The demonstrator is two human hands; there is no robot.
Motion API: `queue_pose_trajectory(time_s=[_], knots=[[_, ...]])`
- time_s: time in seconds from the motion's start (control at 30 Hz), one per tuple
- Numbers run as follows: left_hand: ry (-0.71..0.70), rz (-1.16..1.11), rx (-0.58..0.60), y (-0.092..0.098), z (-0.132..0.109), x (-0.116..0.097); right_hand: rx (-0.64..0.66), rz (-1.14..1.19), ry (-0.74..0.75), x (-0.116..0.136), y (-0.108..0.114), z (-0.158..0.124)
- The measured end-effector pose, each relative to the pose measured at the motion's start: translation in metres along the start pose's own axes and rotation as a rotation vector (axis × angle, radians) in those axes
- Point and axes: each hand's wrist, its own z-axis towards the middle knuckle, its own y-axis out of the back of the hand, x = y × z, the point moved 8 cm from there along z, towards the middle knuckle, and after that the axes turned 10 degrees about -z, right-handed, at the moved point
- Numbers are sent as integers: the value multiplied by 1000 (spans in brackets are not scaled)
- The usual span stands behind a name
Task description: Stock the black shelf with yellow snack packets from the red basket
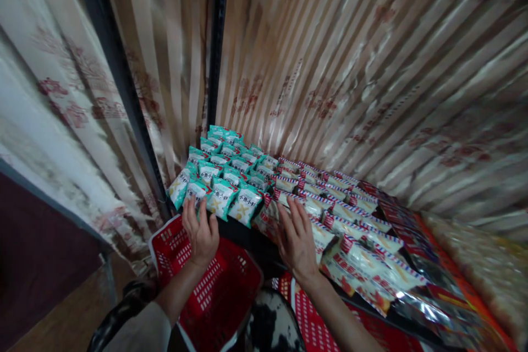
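Rows of small teal-and-white snack packets [223, 196] stand on a dark shelf, stacked in steps toward the corner. My left hand [201, 232] is at the front row with its fingers apart, the fingertips at the lower part of one teal packet [197, 191]. Whether they touch it I cannot tell. To the right lie rows of clear-and-white snack packets [357, 272] with red labels and striped edges. Over the left end of these rows, my right hand [299, 242] reaches with spread fingers. Nothing is seen held in either hand.
Below the shelf edge sits a red perforated basket [210, 280], with another red basket [311, 313] to its right. Dark shiny packets [412, 231] and a large clear bag [478, 264] lie farther right. Pleated printed curtains [330, 55] hang behind, beside black metal posts [217, 38].
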Motion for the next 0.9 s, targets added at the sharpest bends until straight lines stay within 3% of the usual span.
queue_pose_trajectory(time_s=[0.17, 0.3, 0.5, 0.9], knots=[[109, 79, 47, 4, 29, 42, 108, 58, 143, 75, -29, 13], [146, 109, 129, -9, 37, 65, 172, 38, 146, 110, -65, 29], [157, 65, 133, -32, 35, 74, 198, -16, 91, 107, -96, 44], [74, 53, 68, -43, 38, 75, 213, -68, 103, 100, -111, 45]])
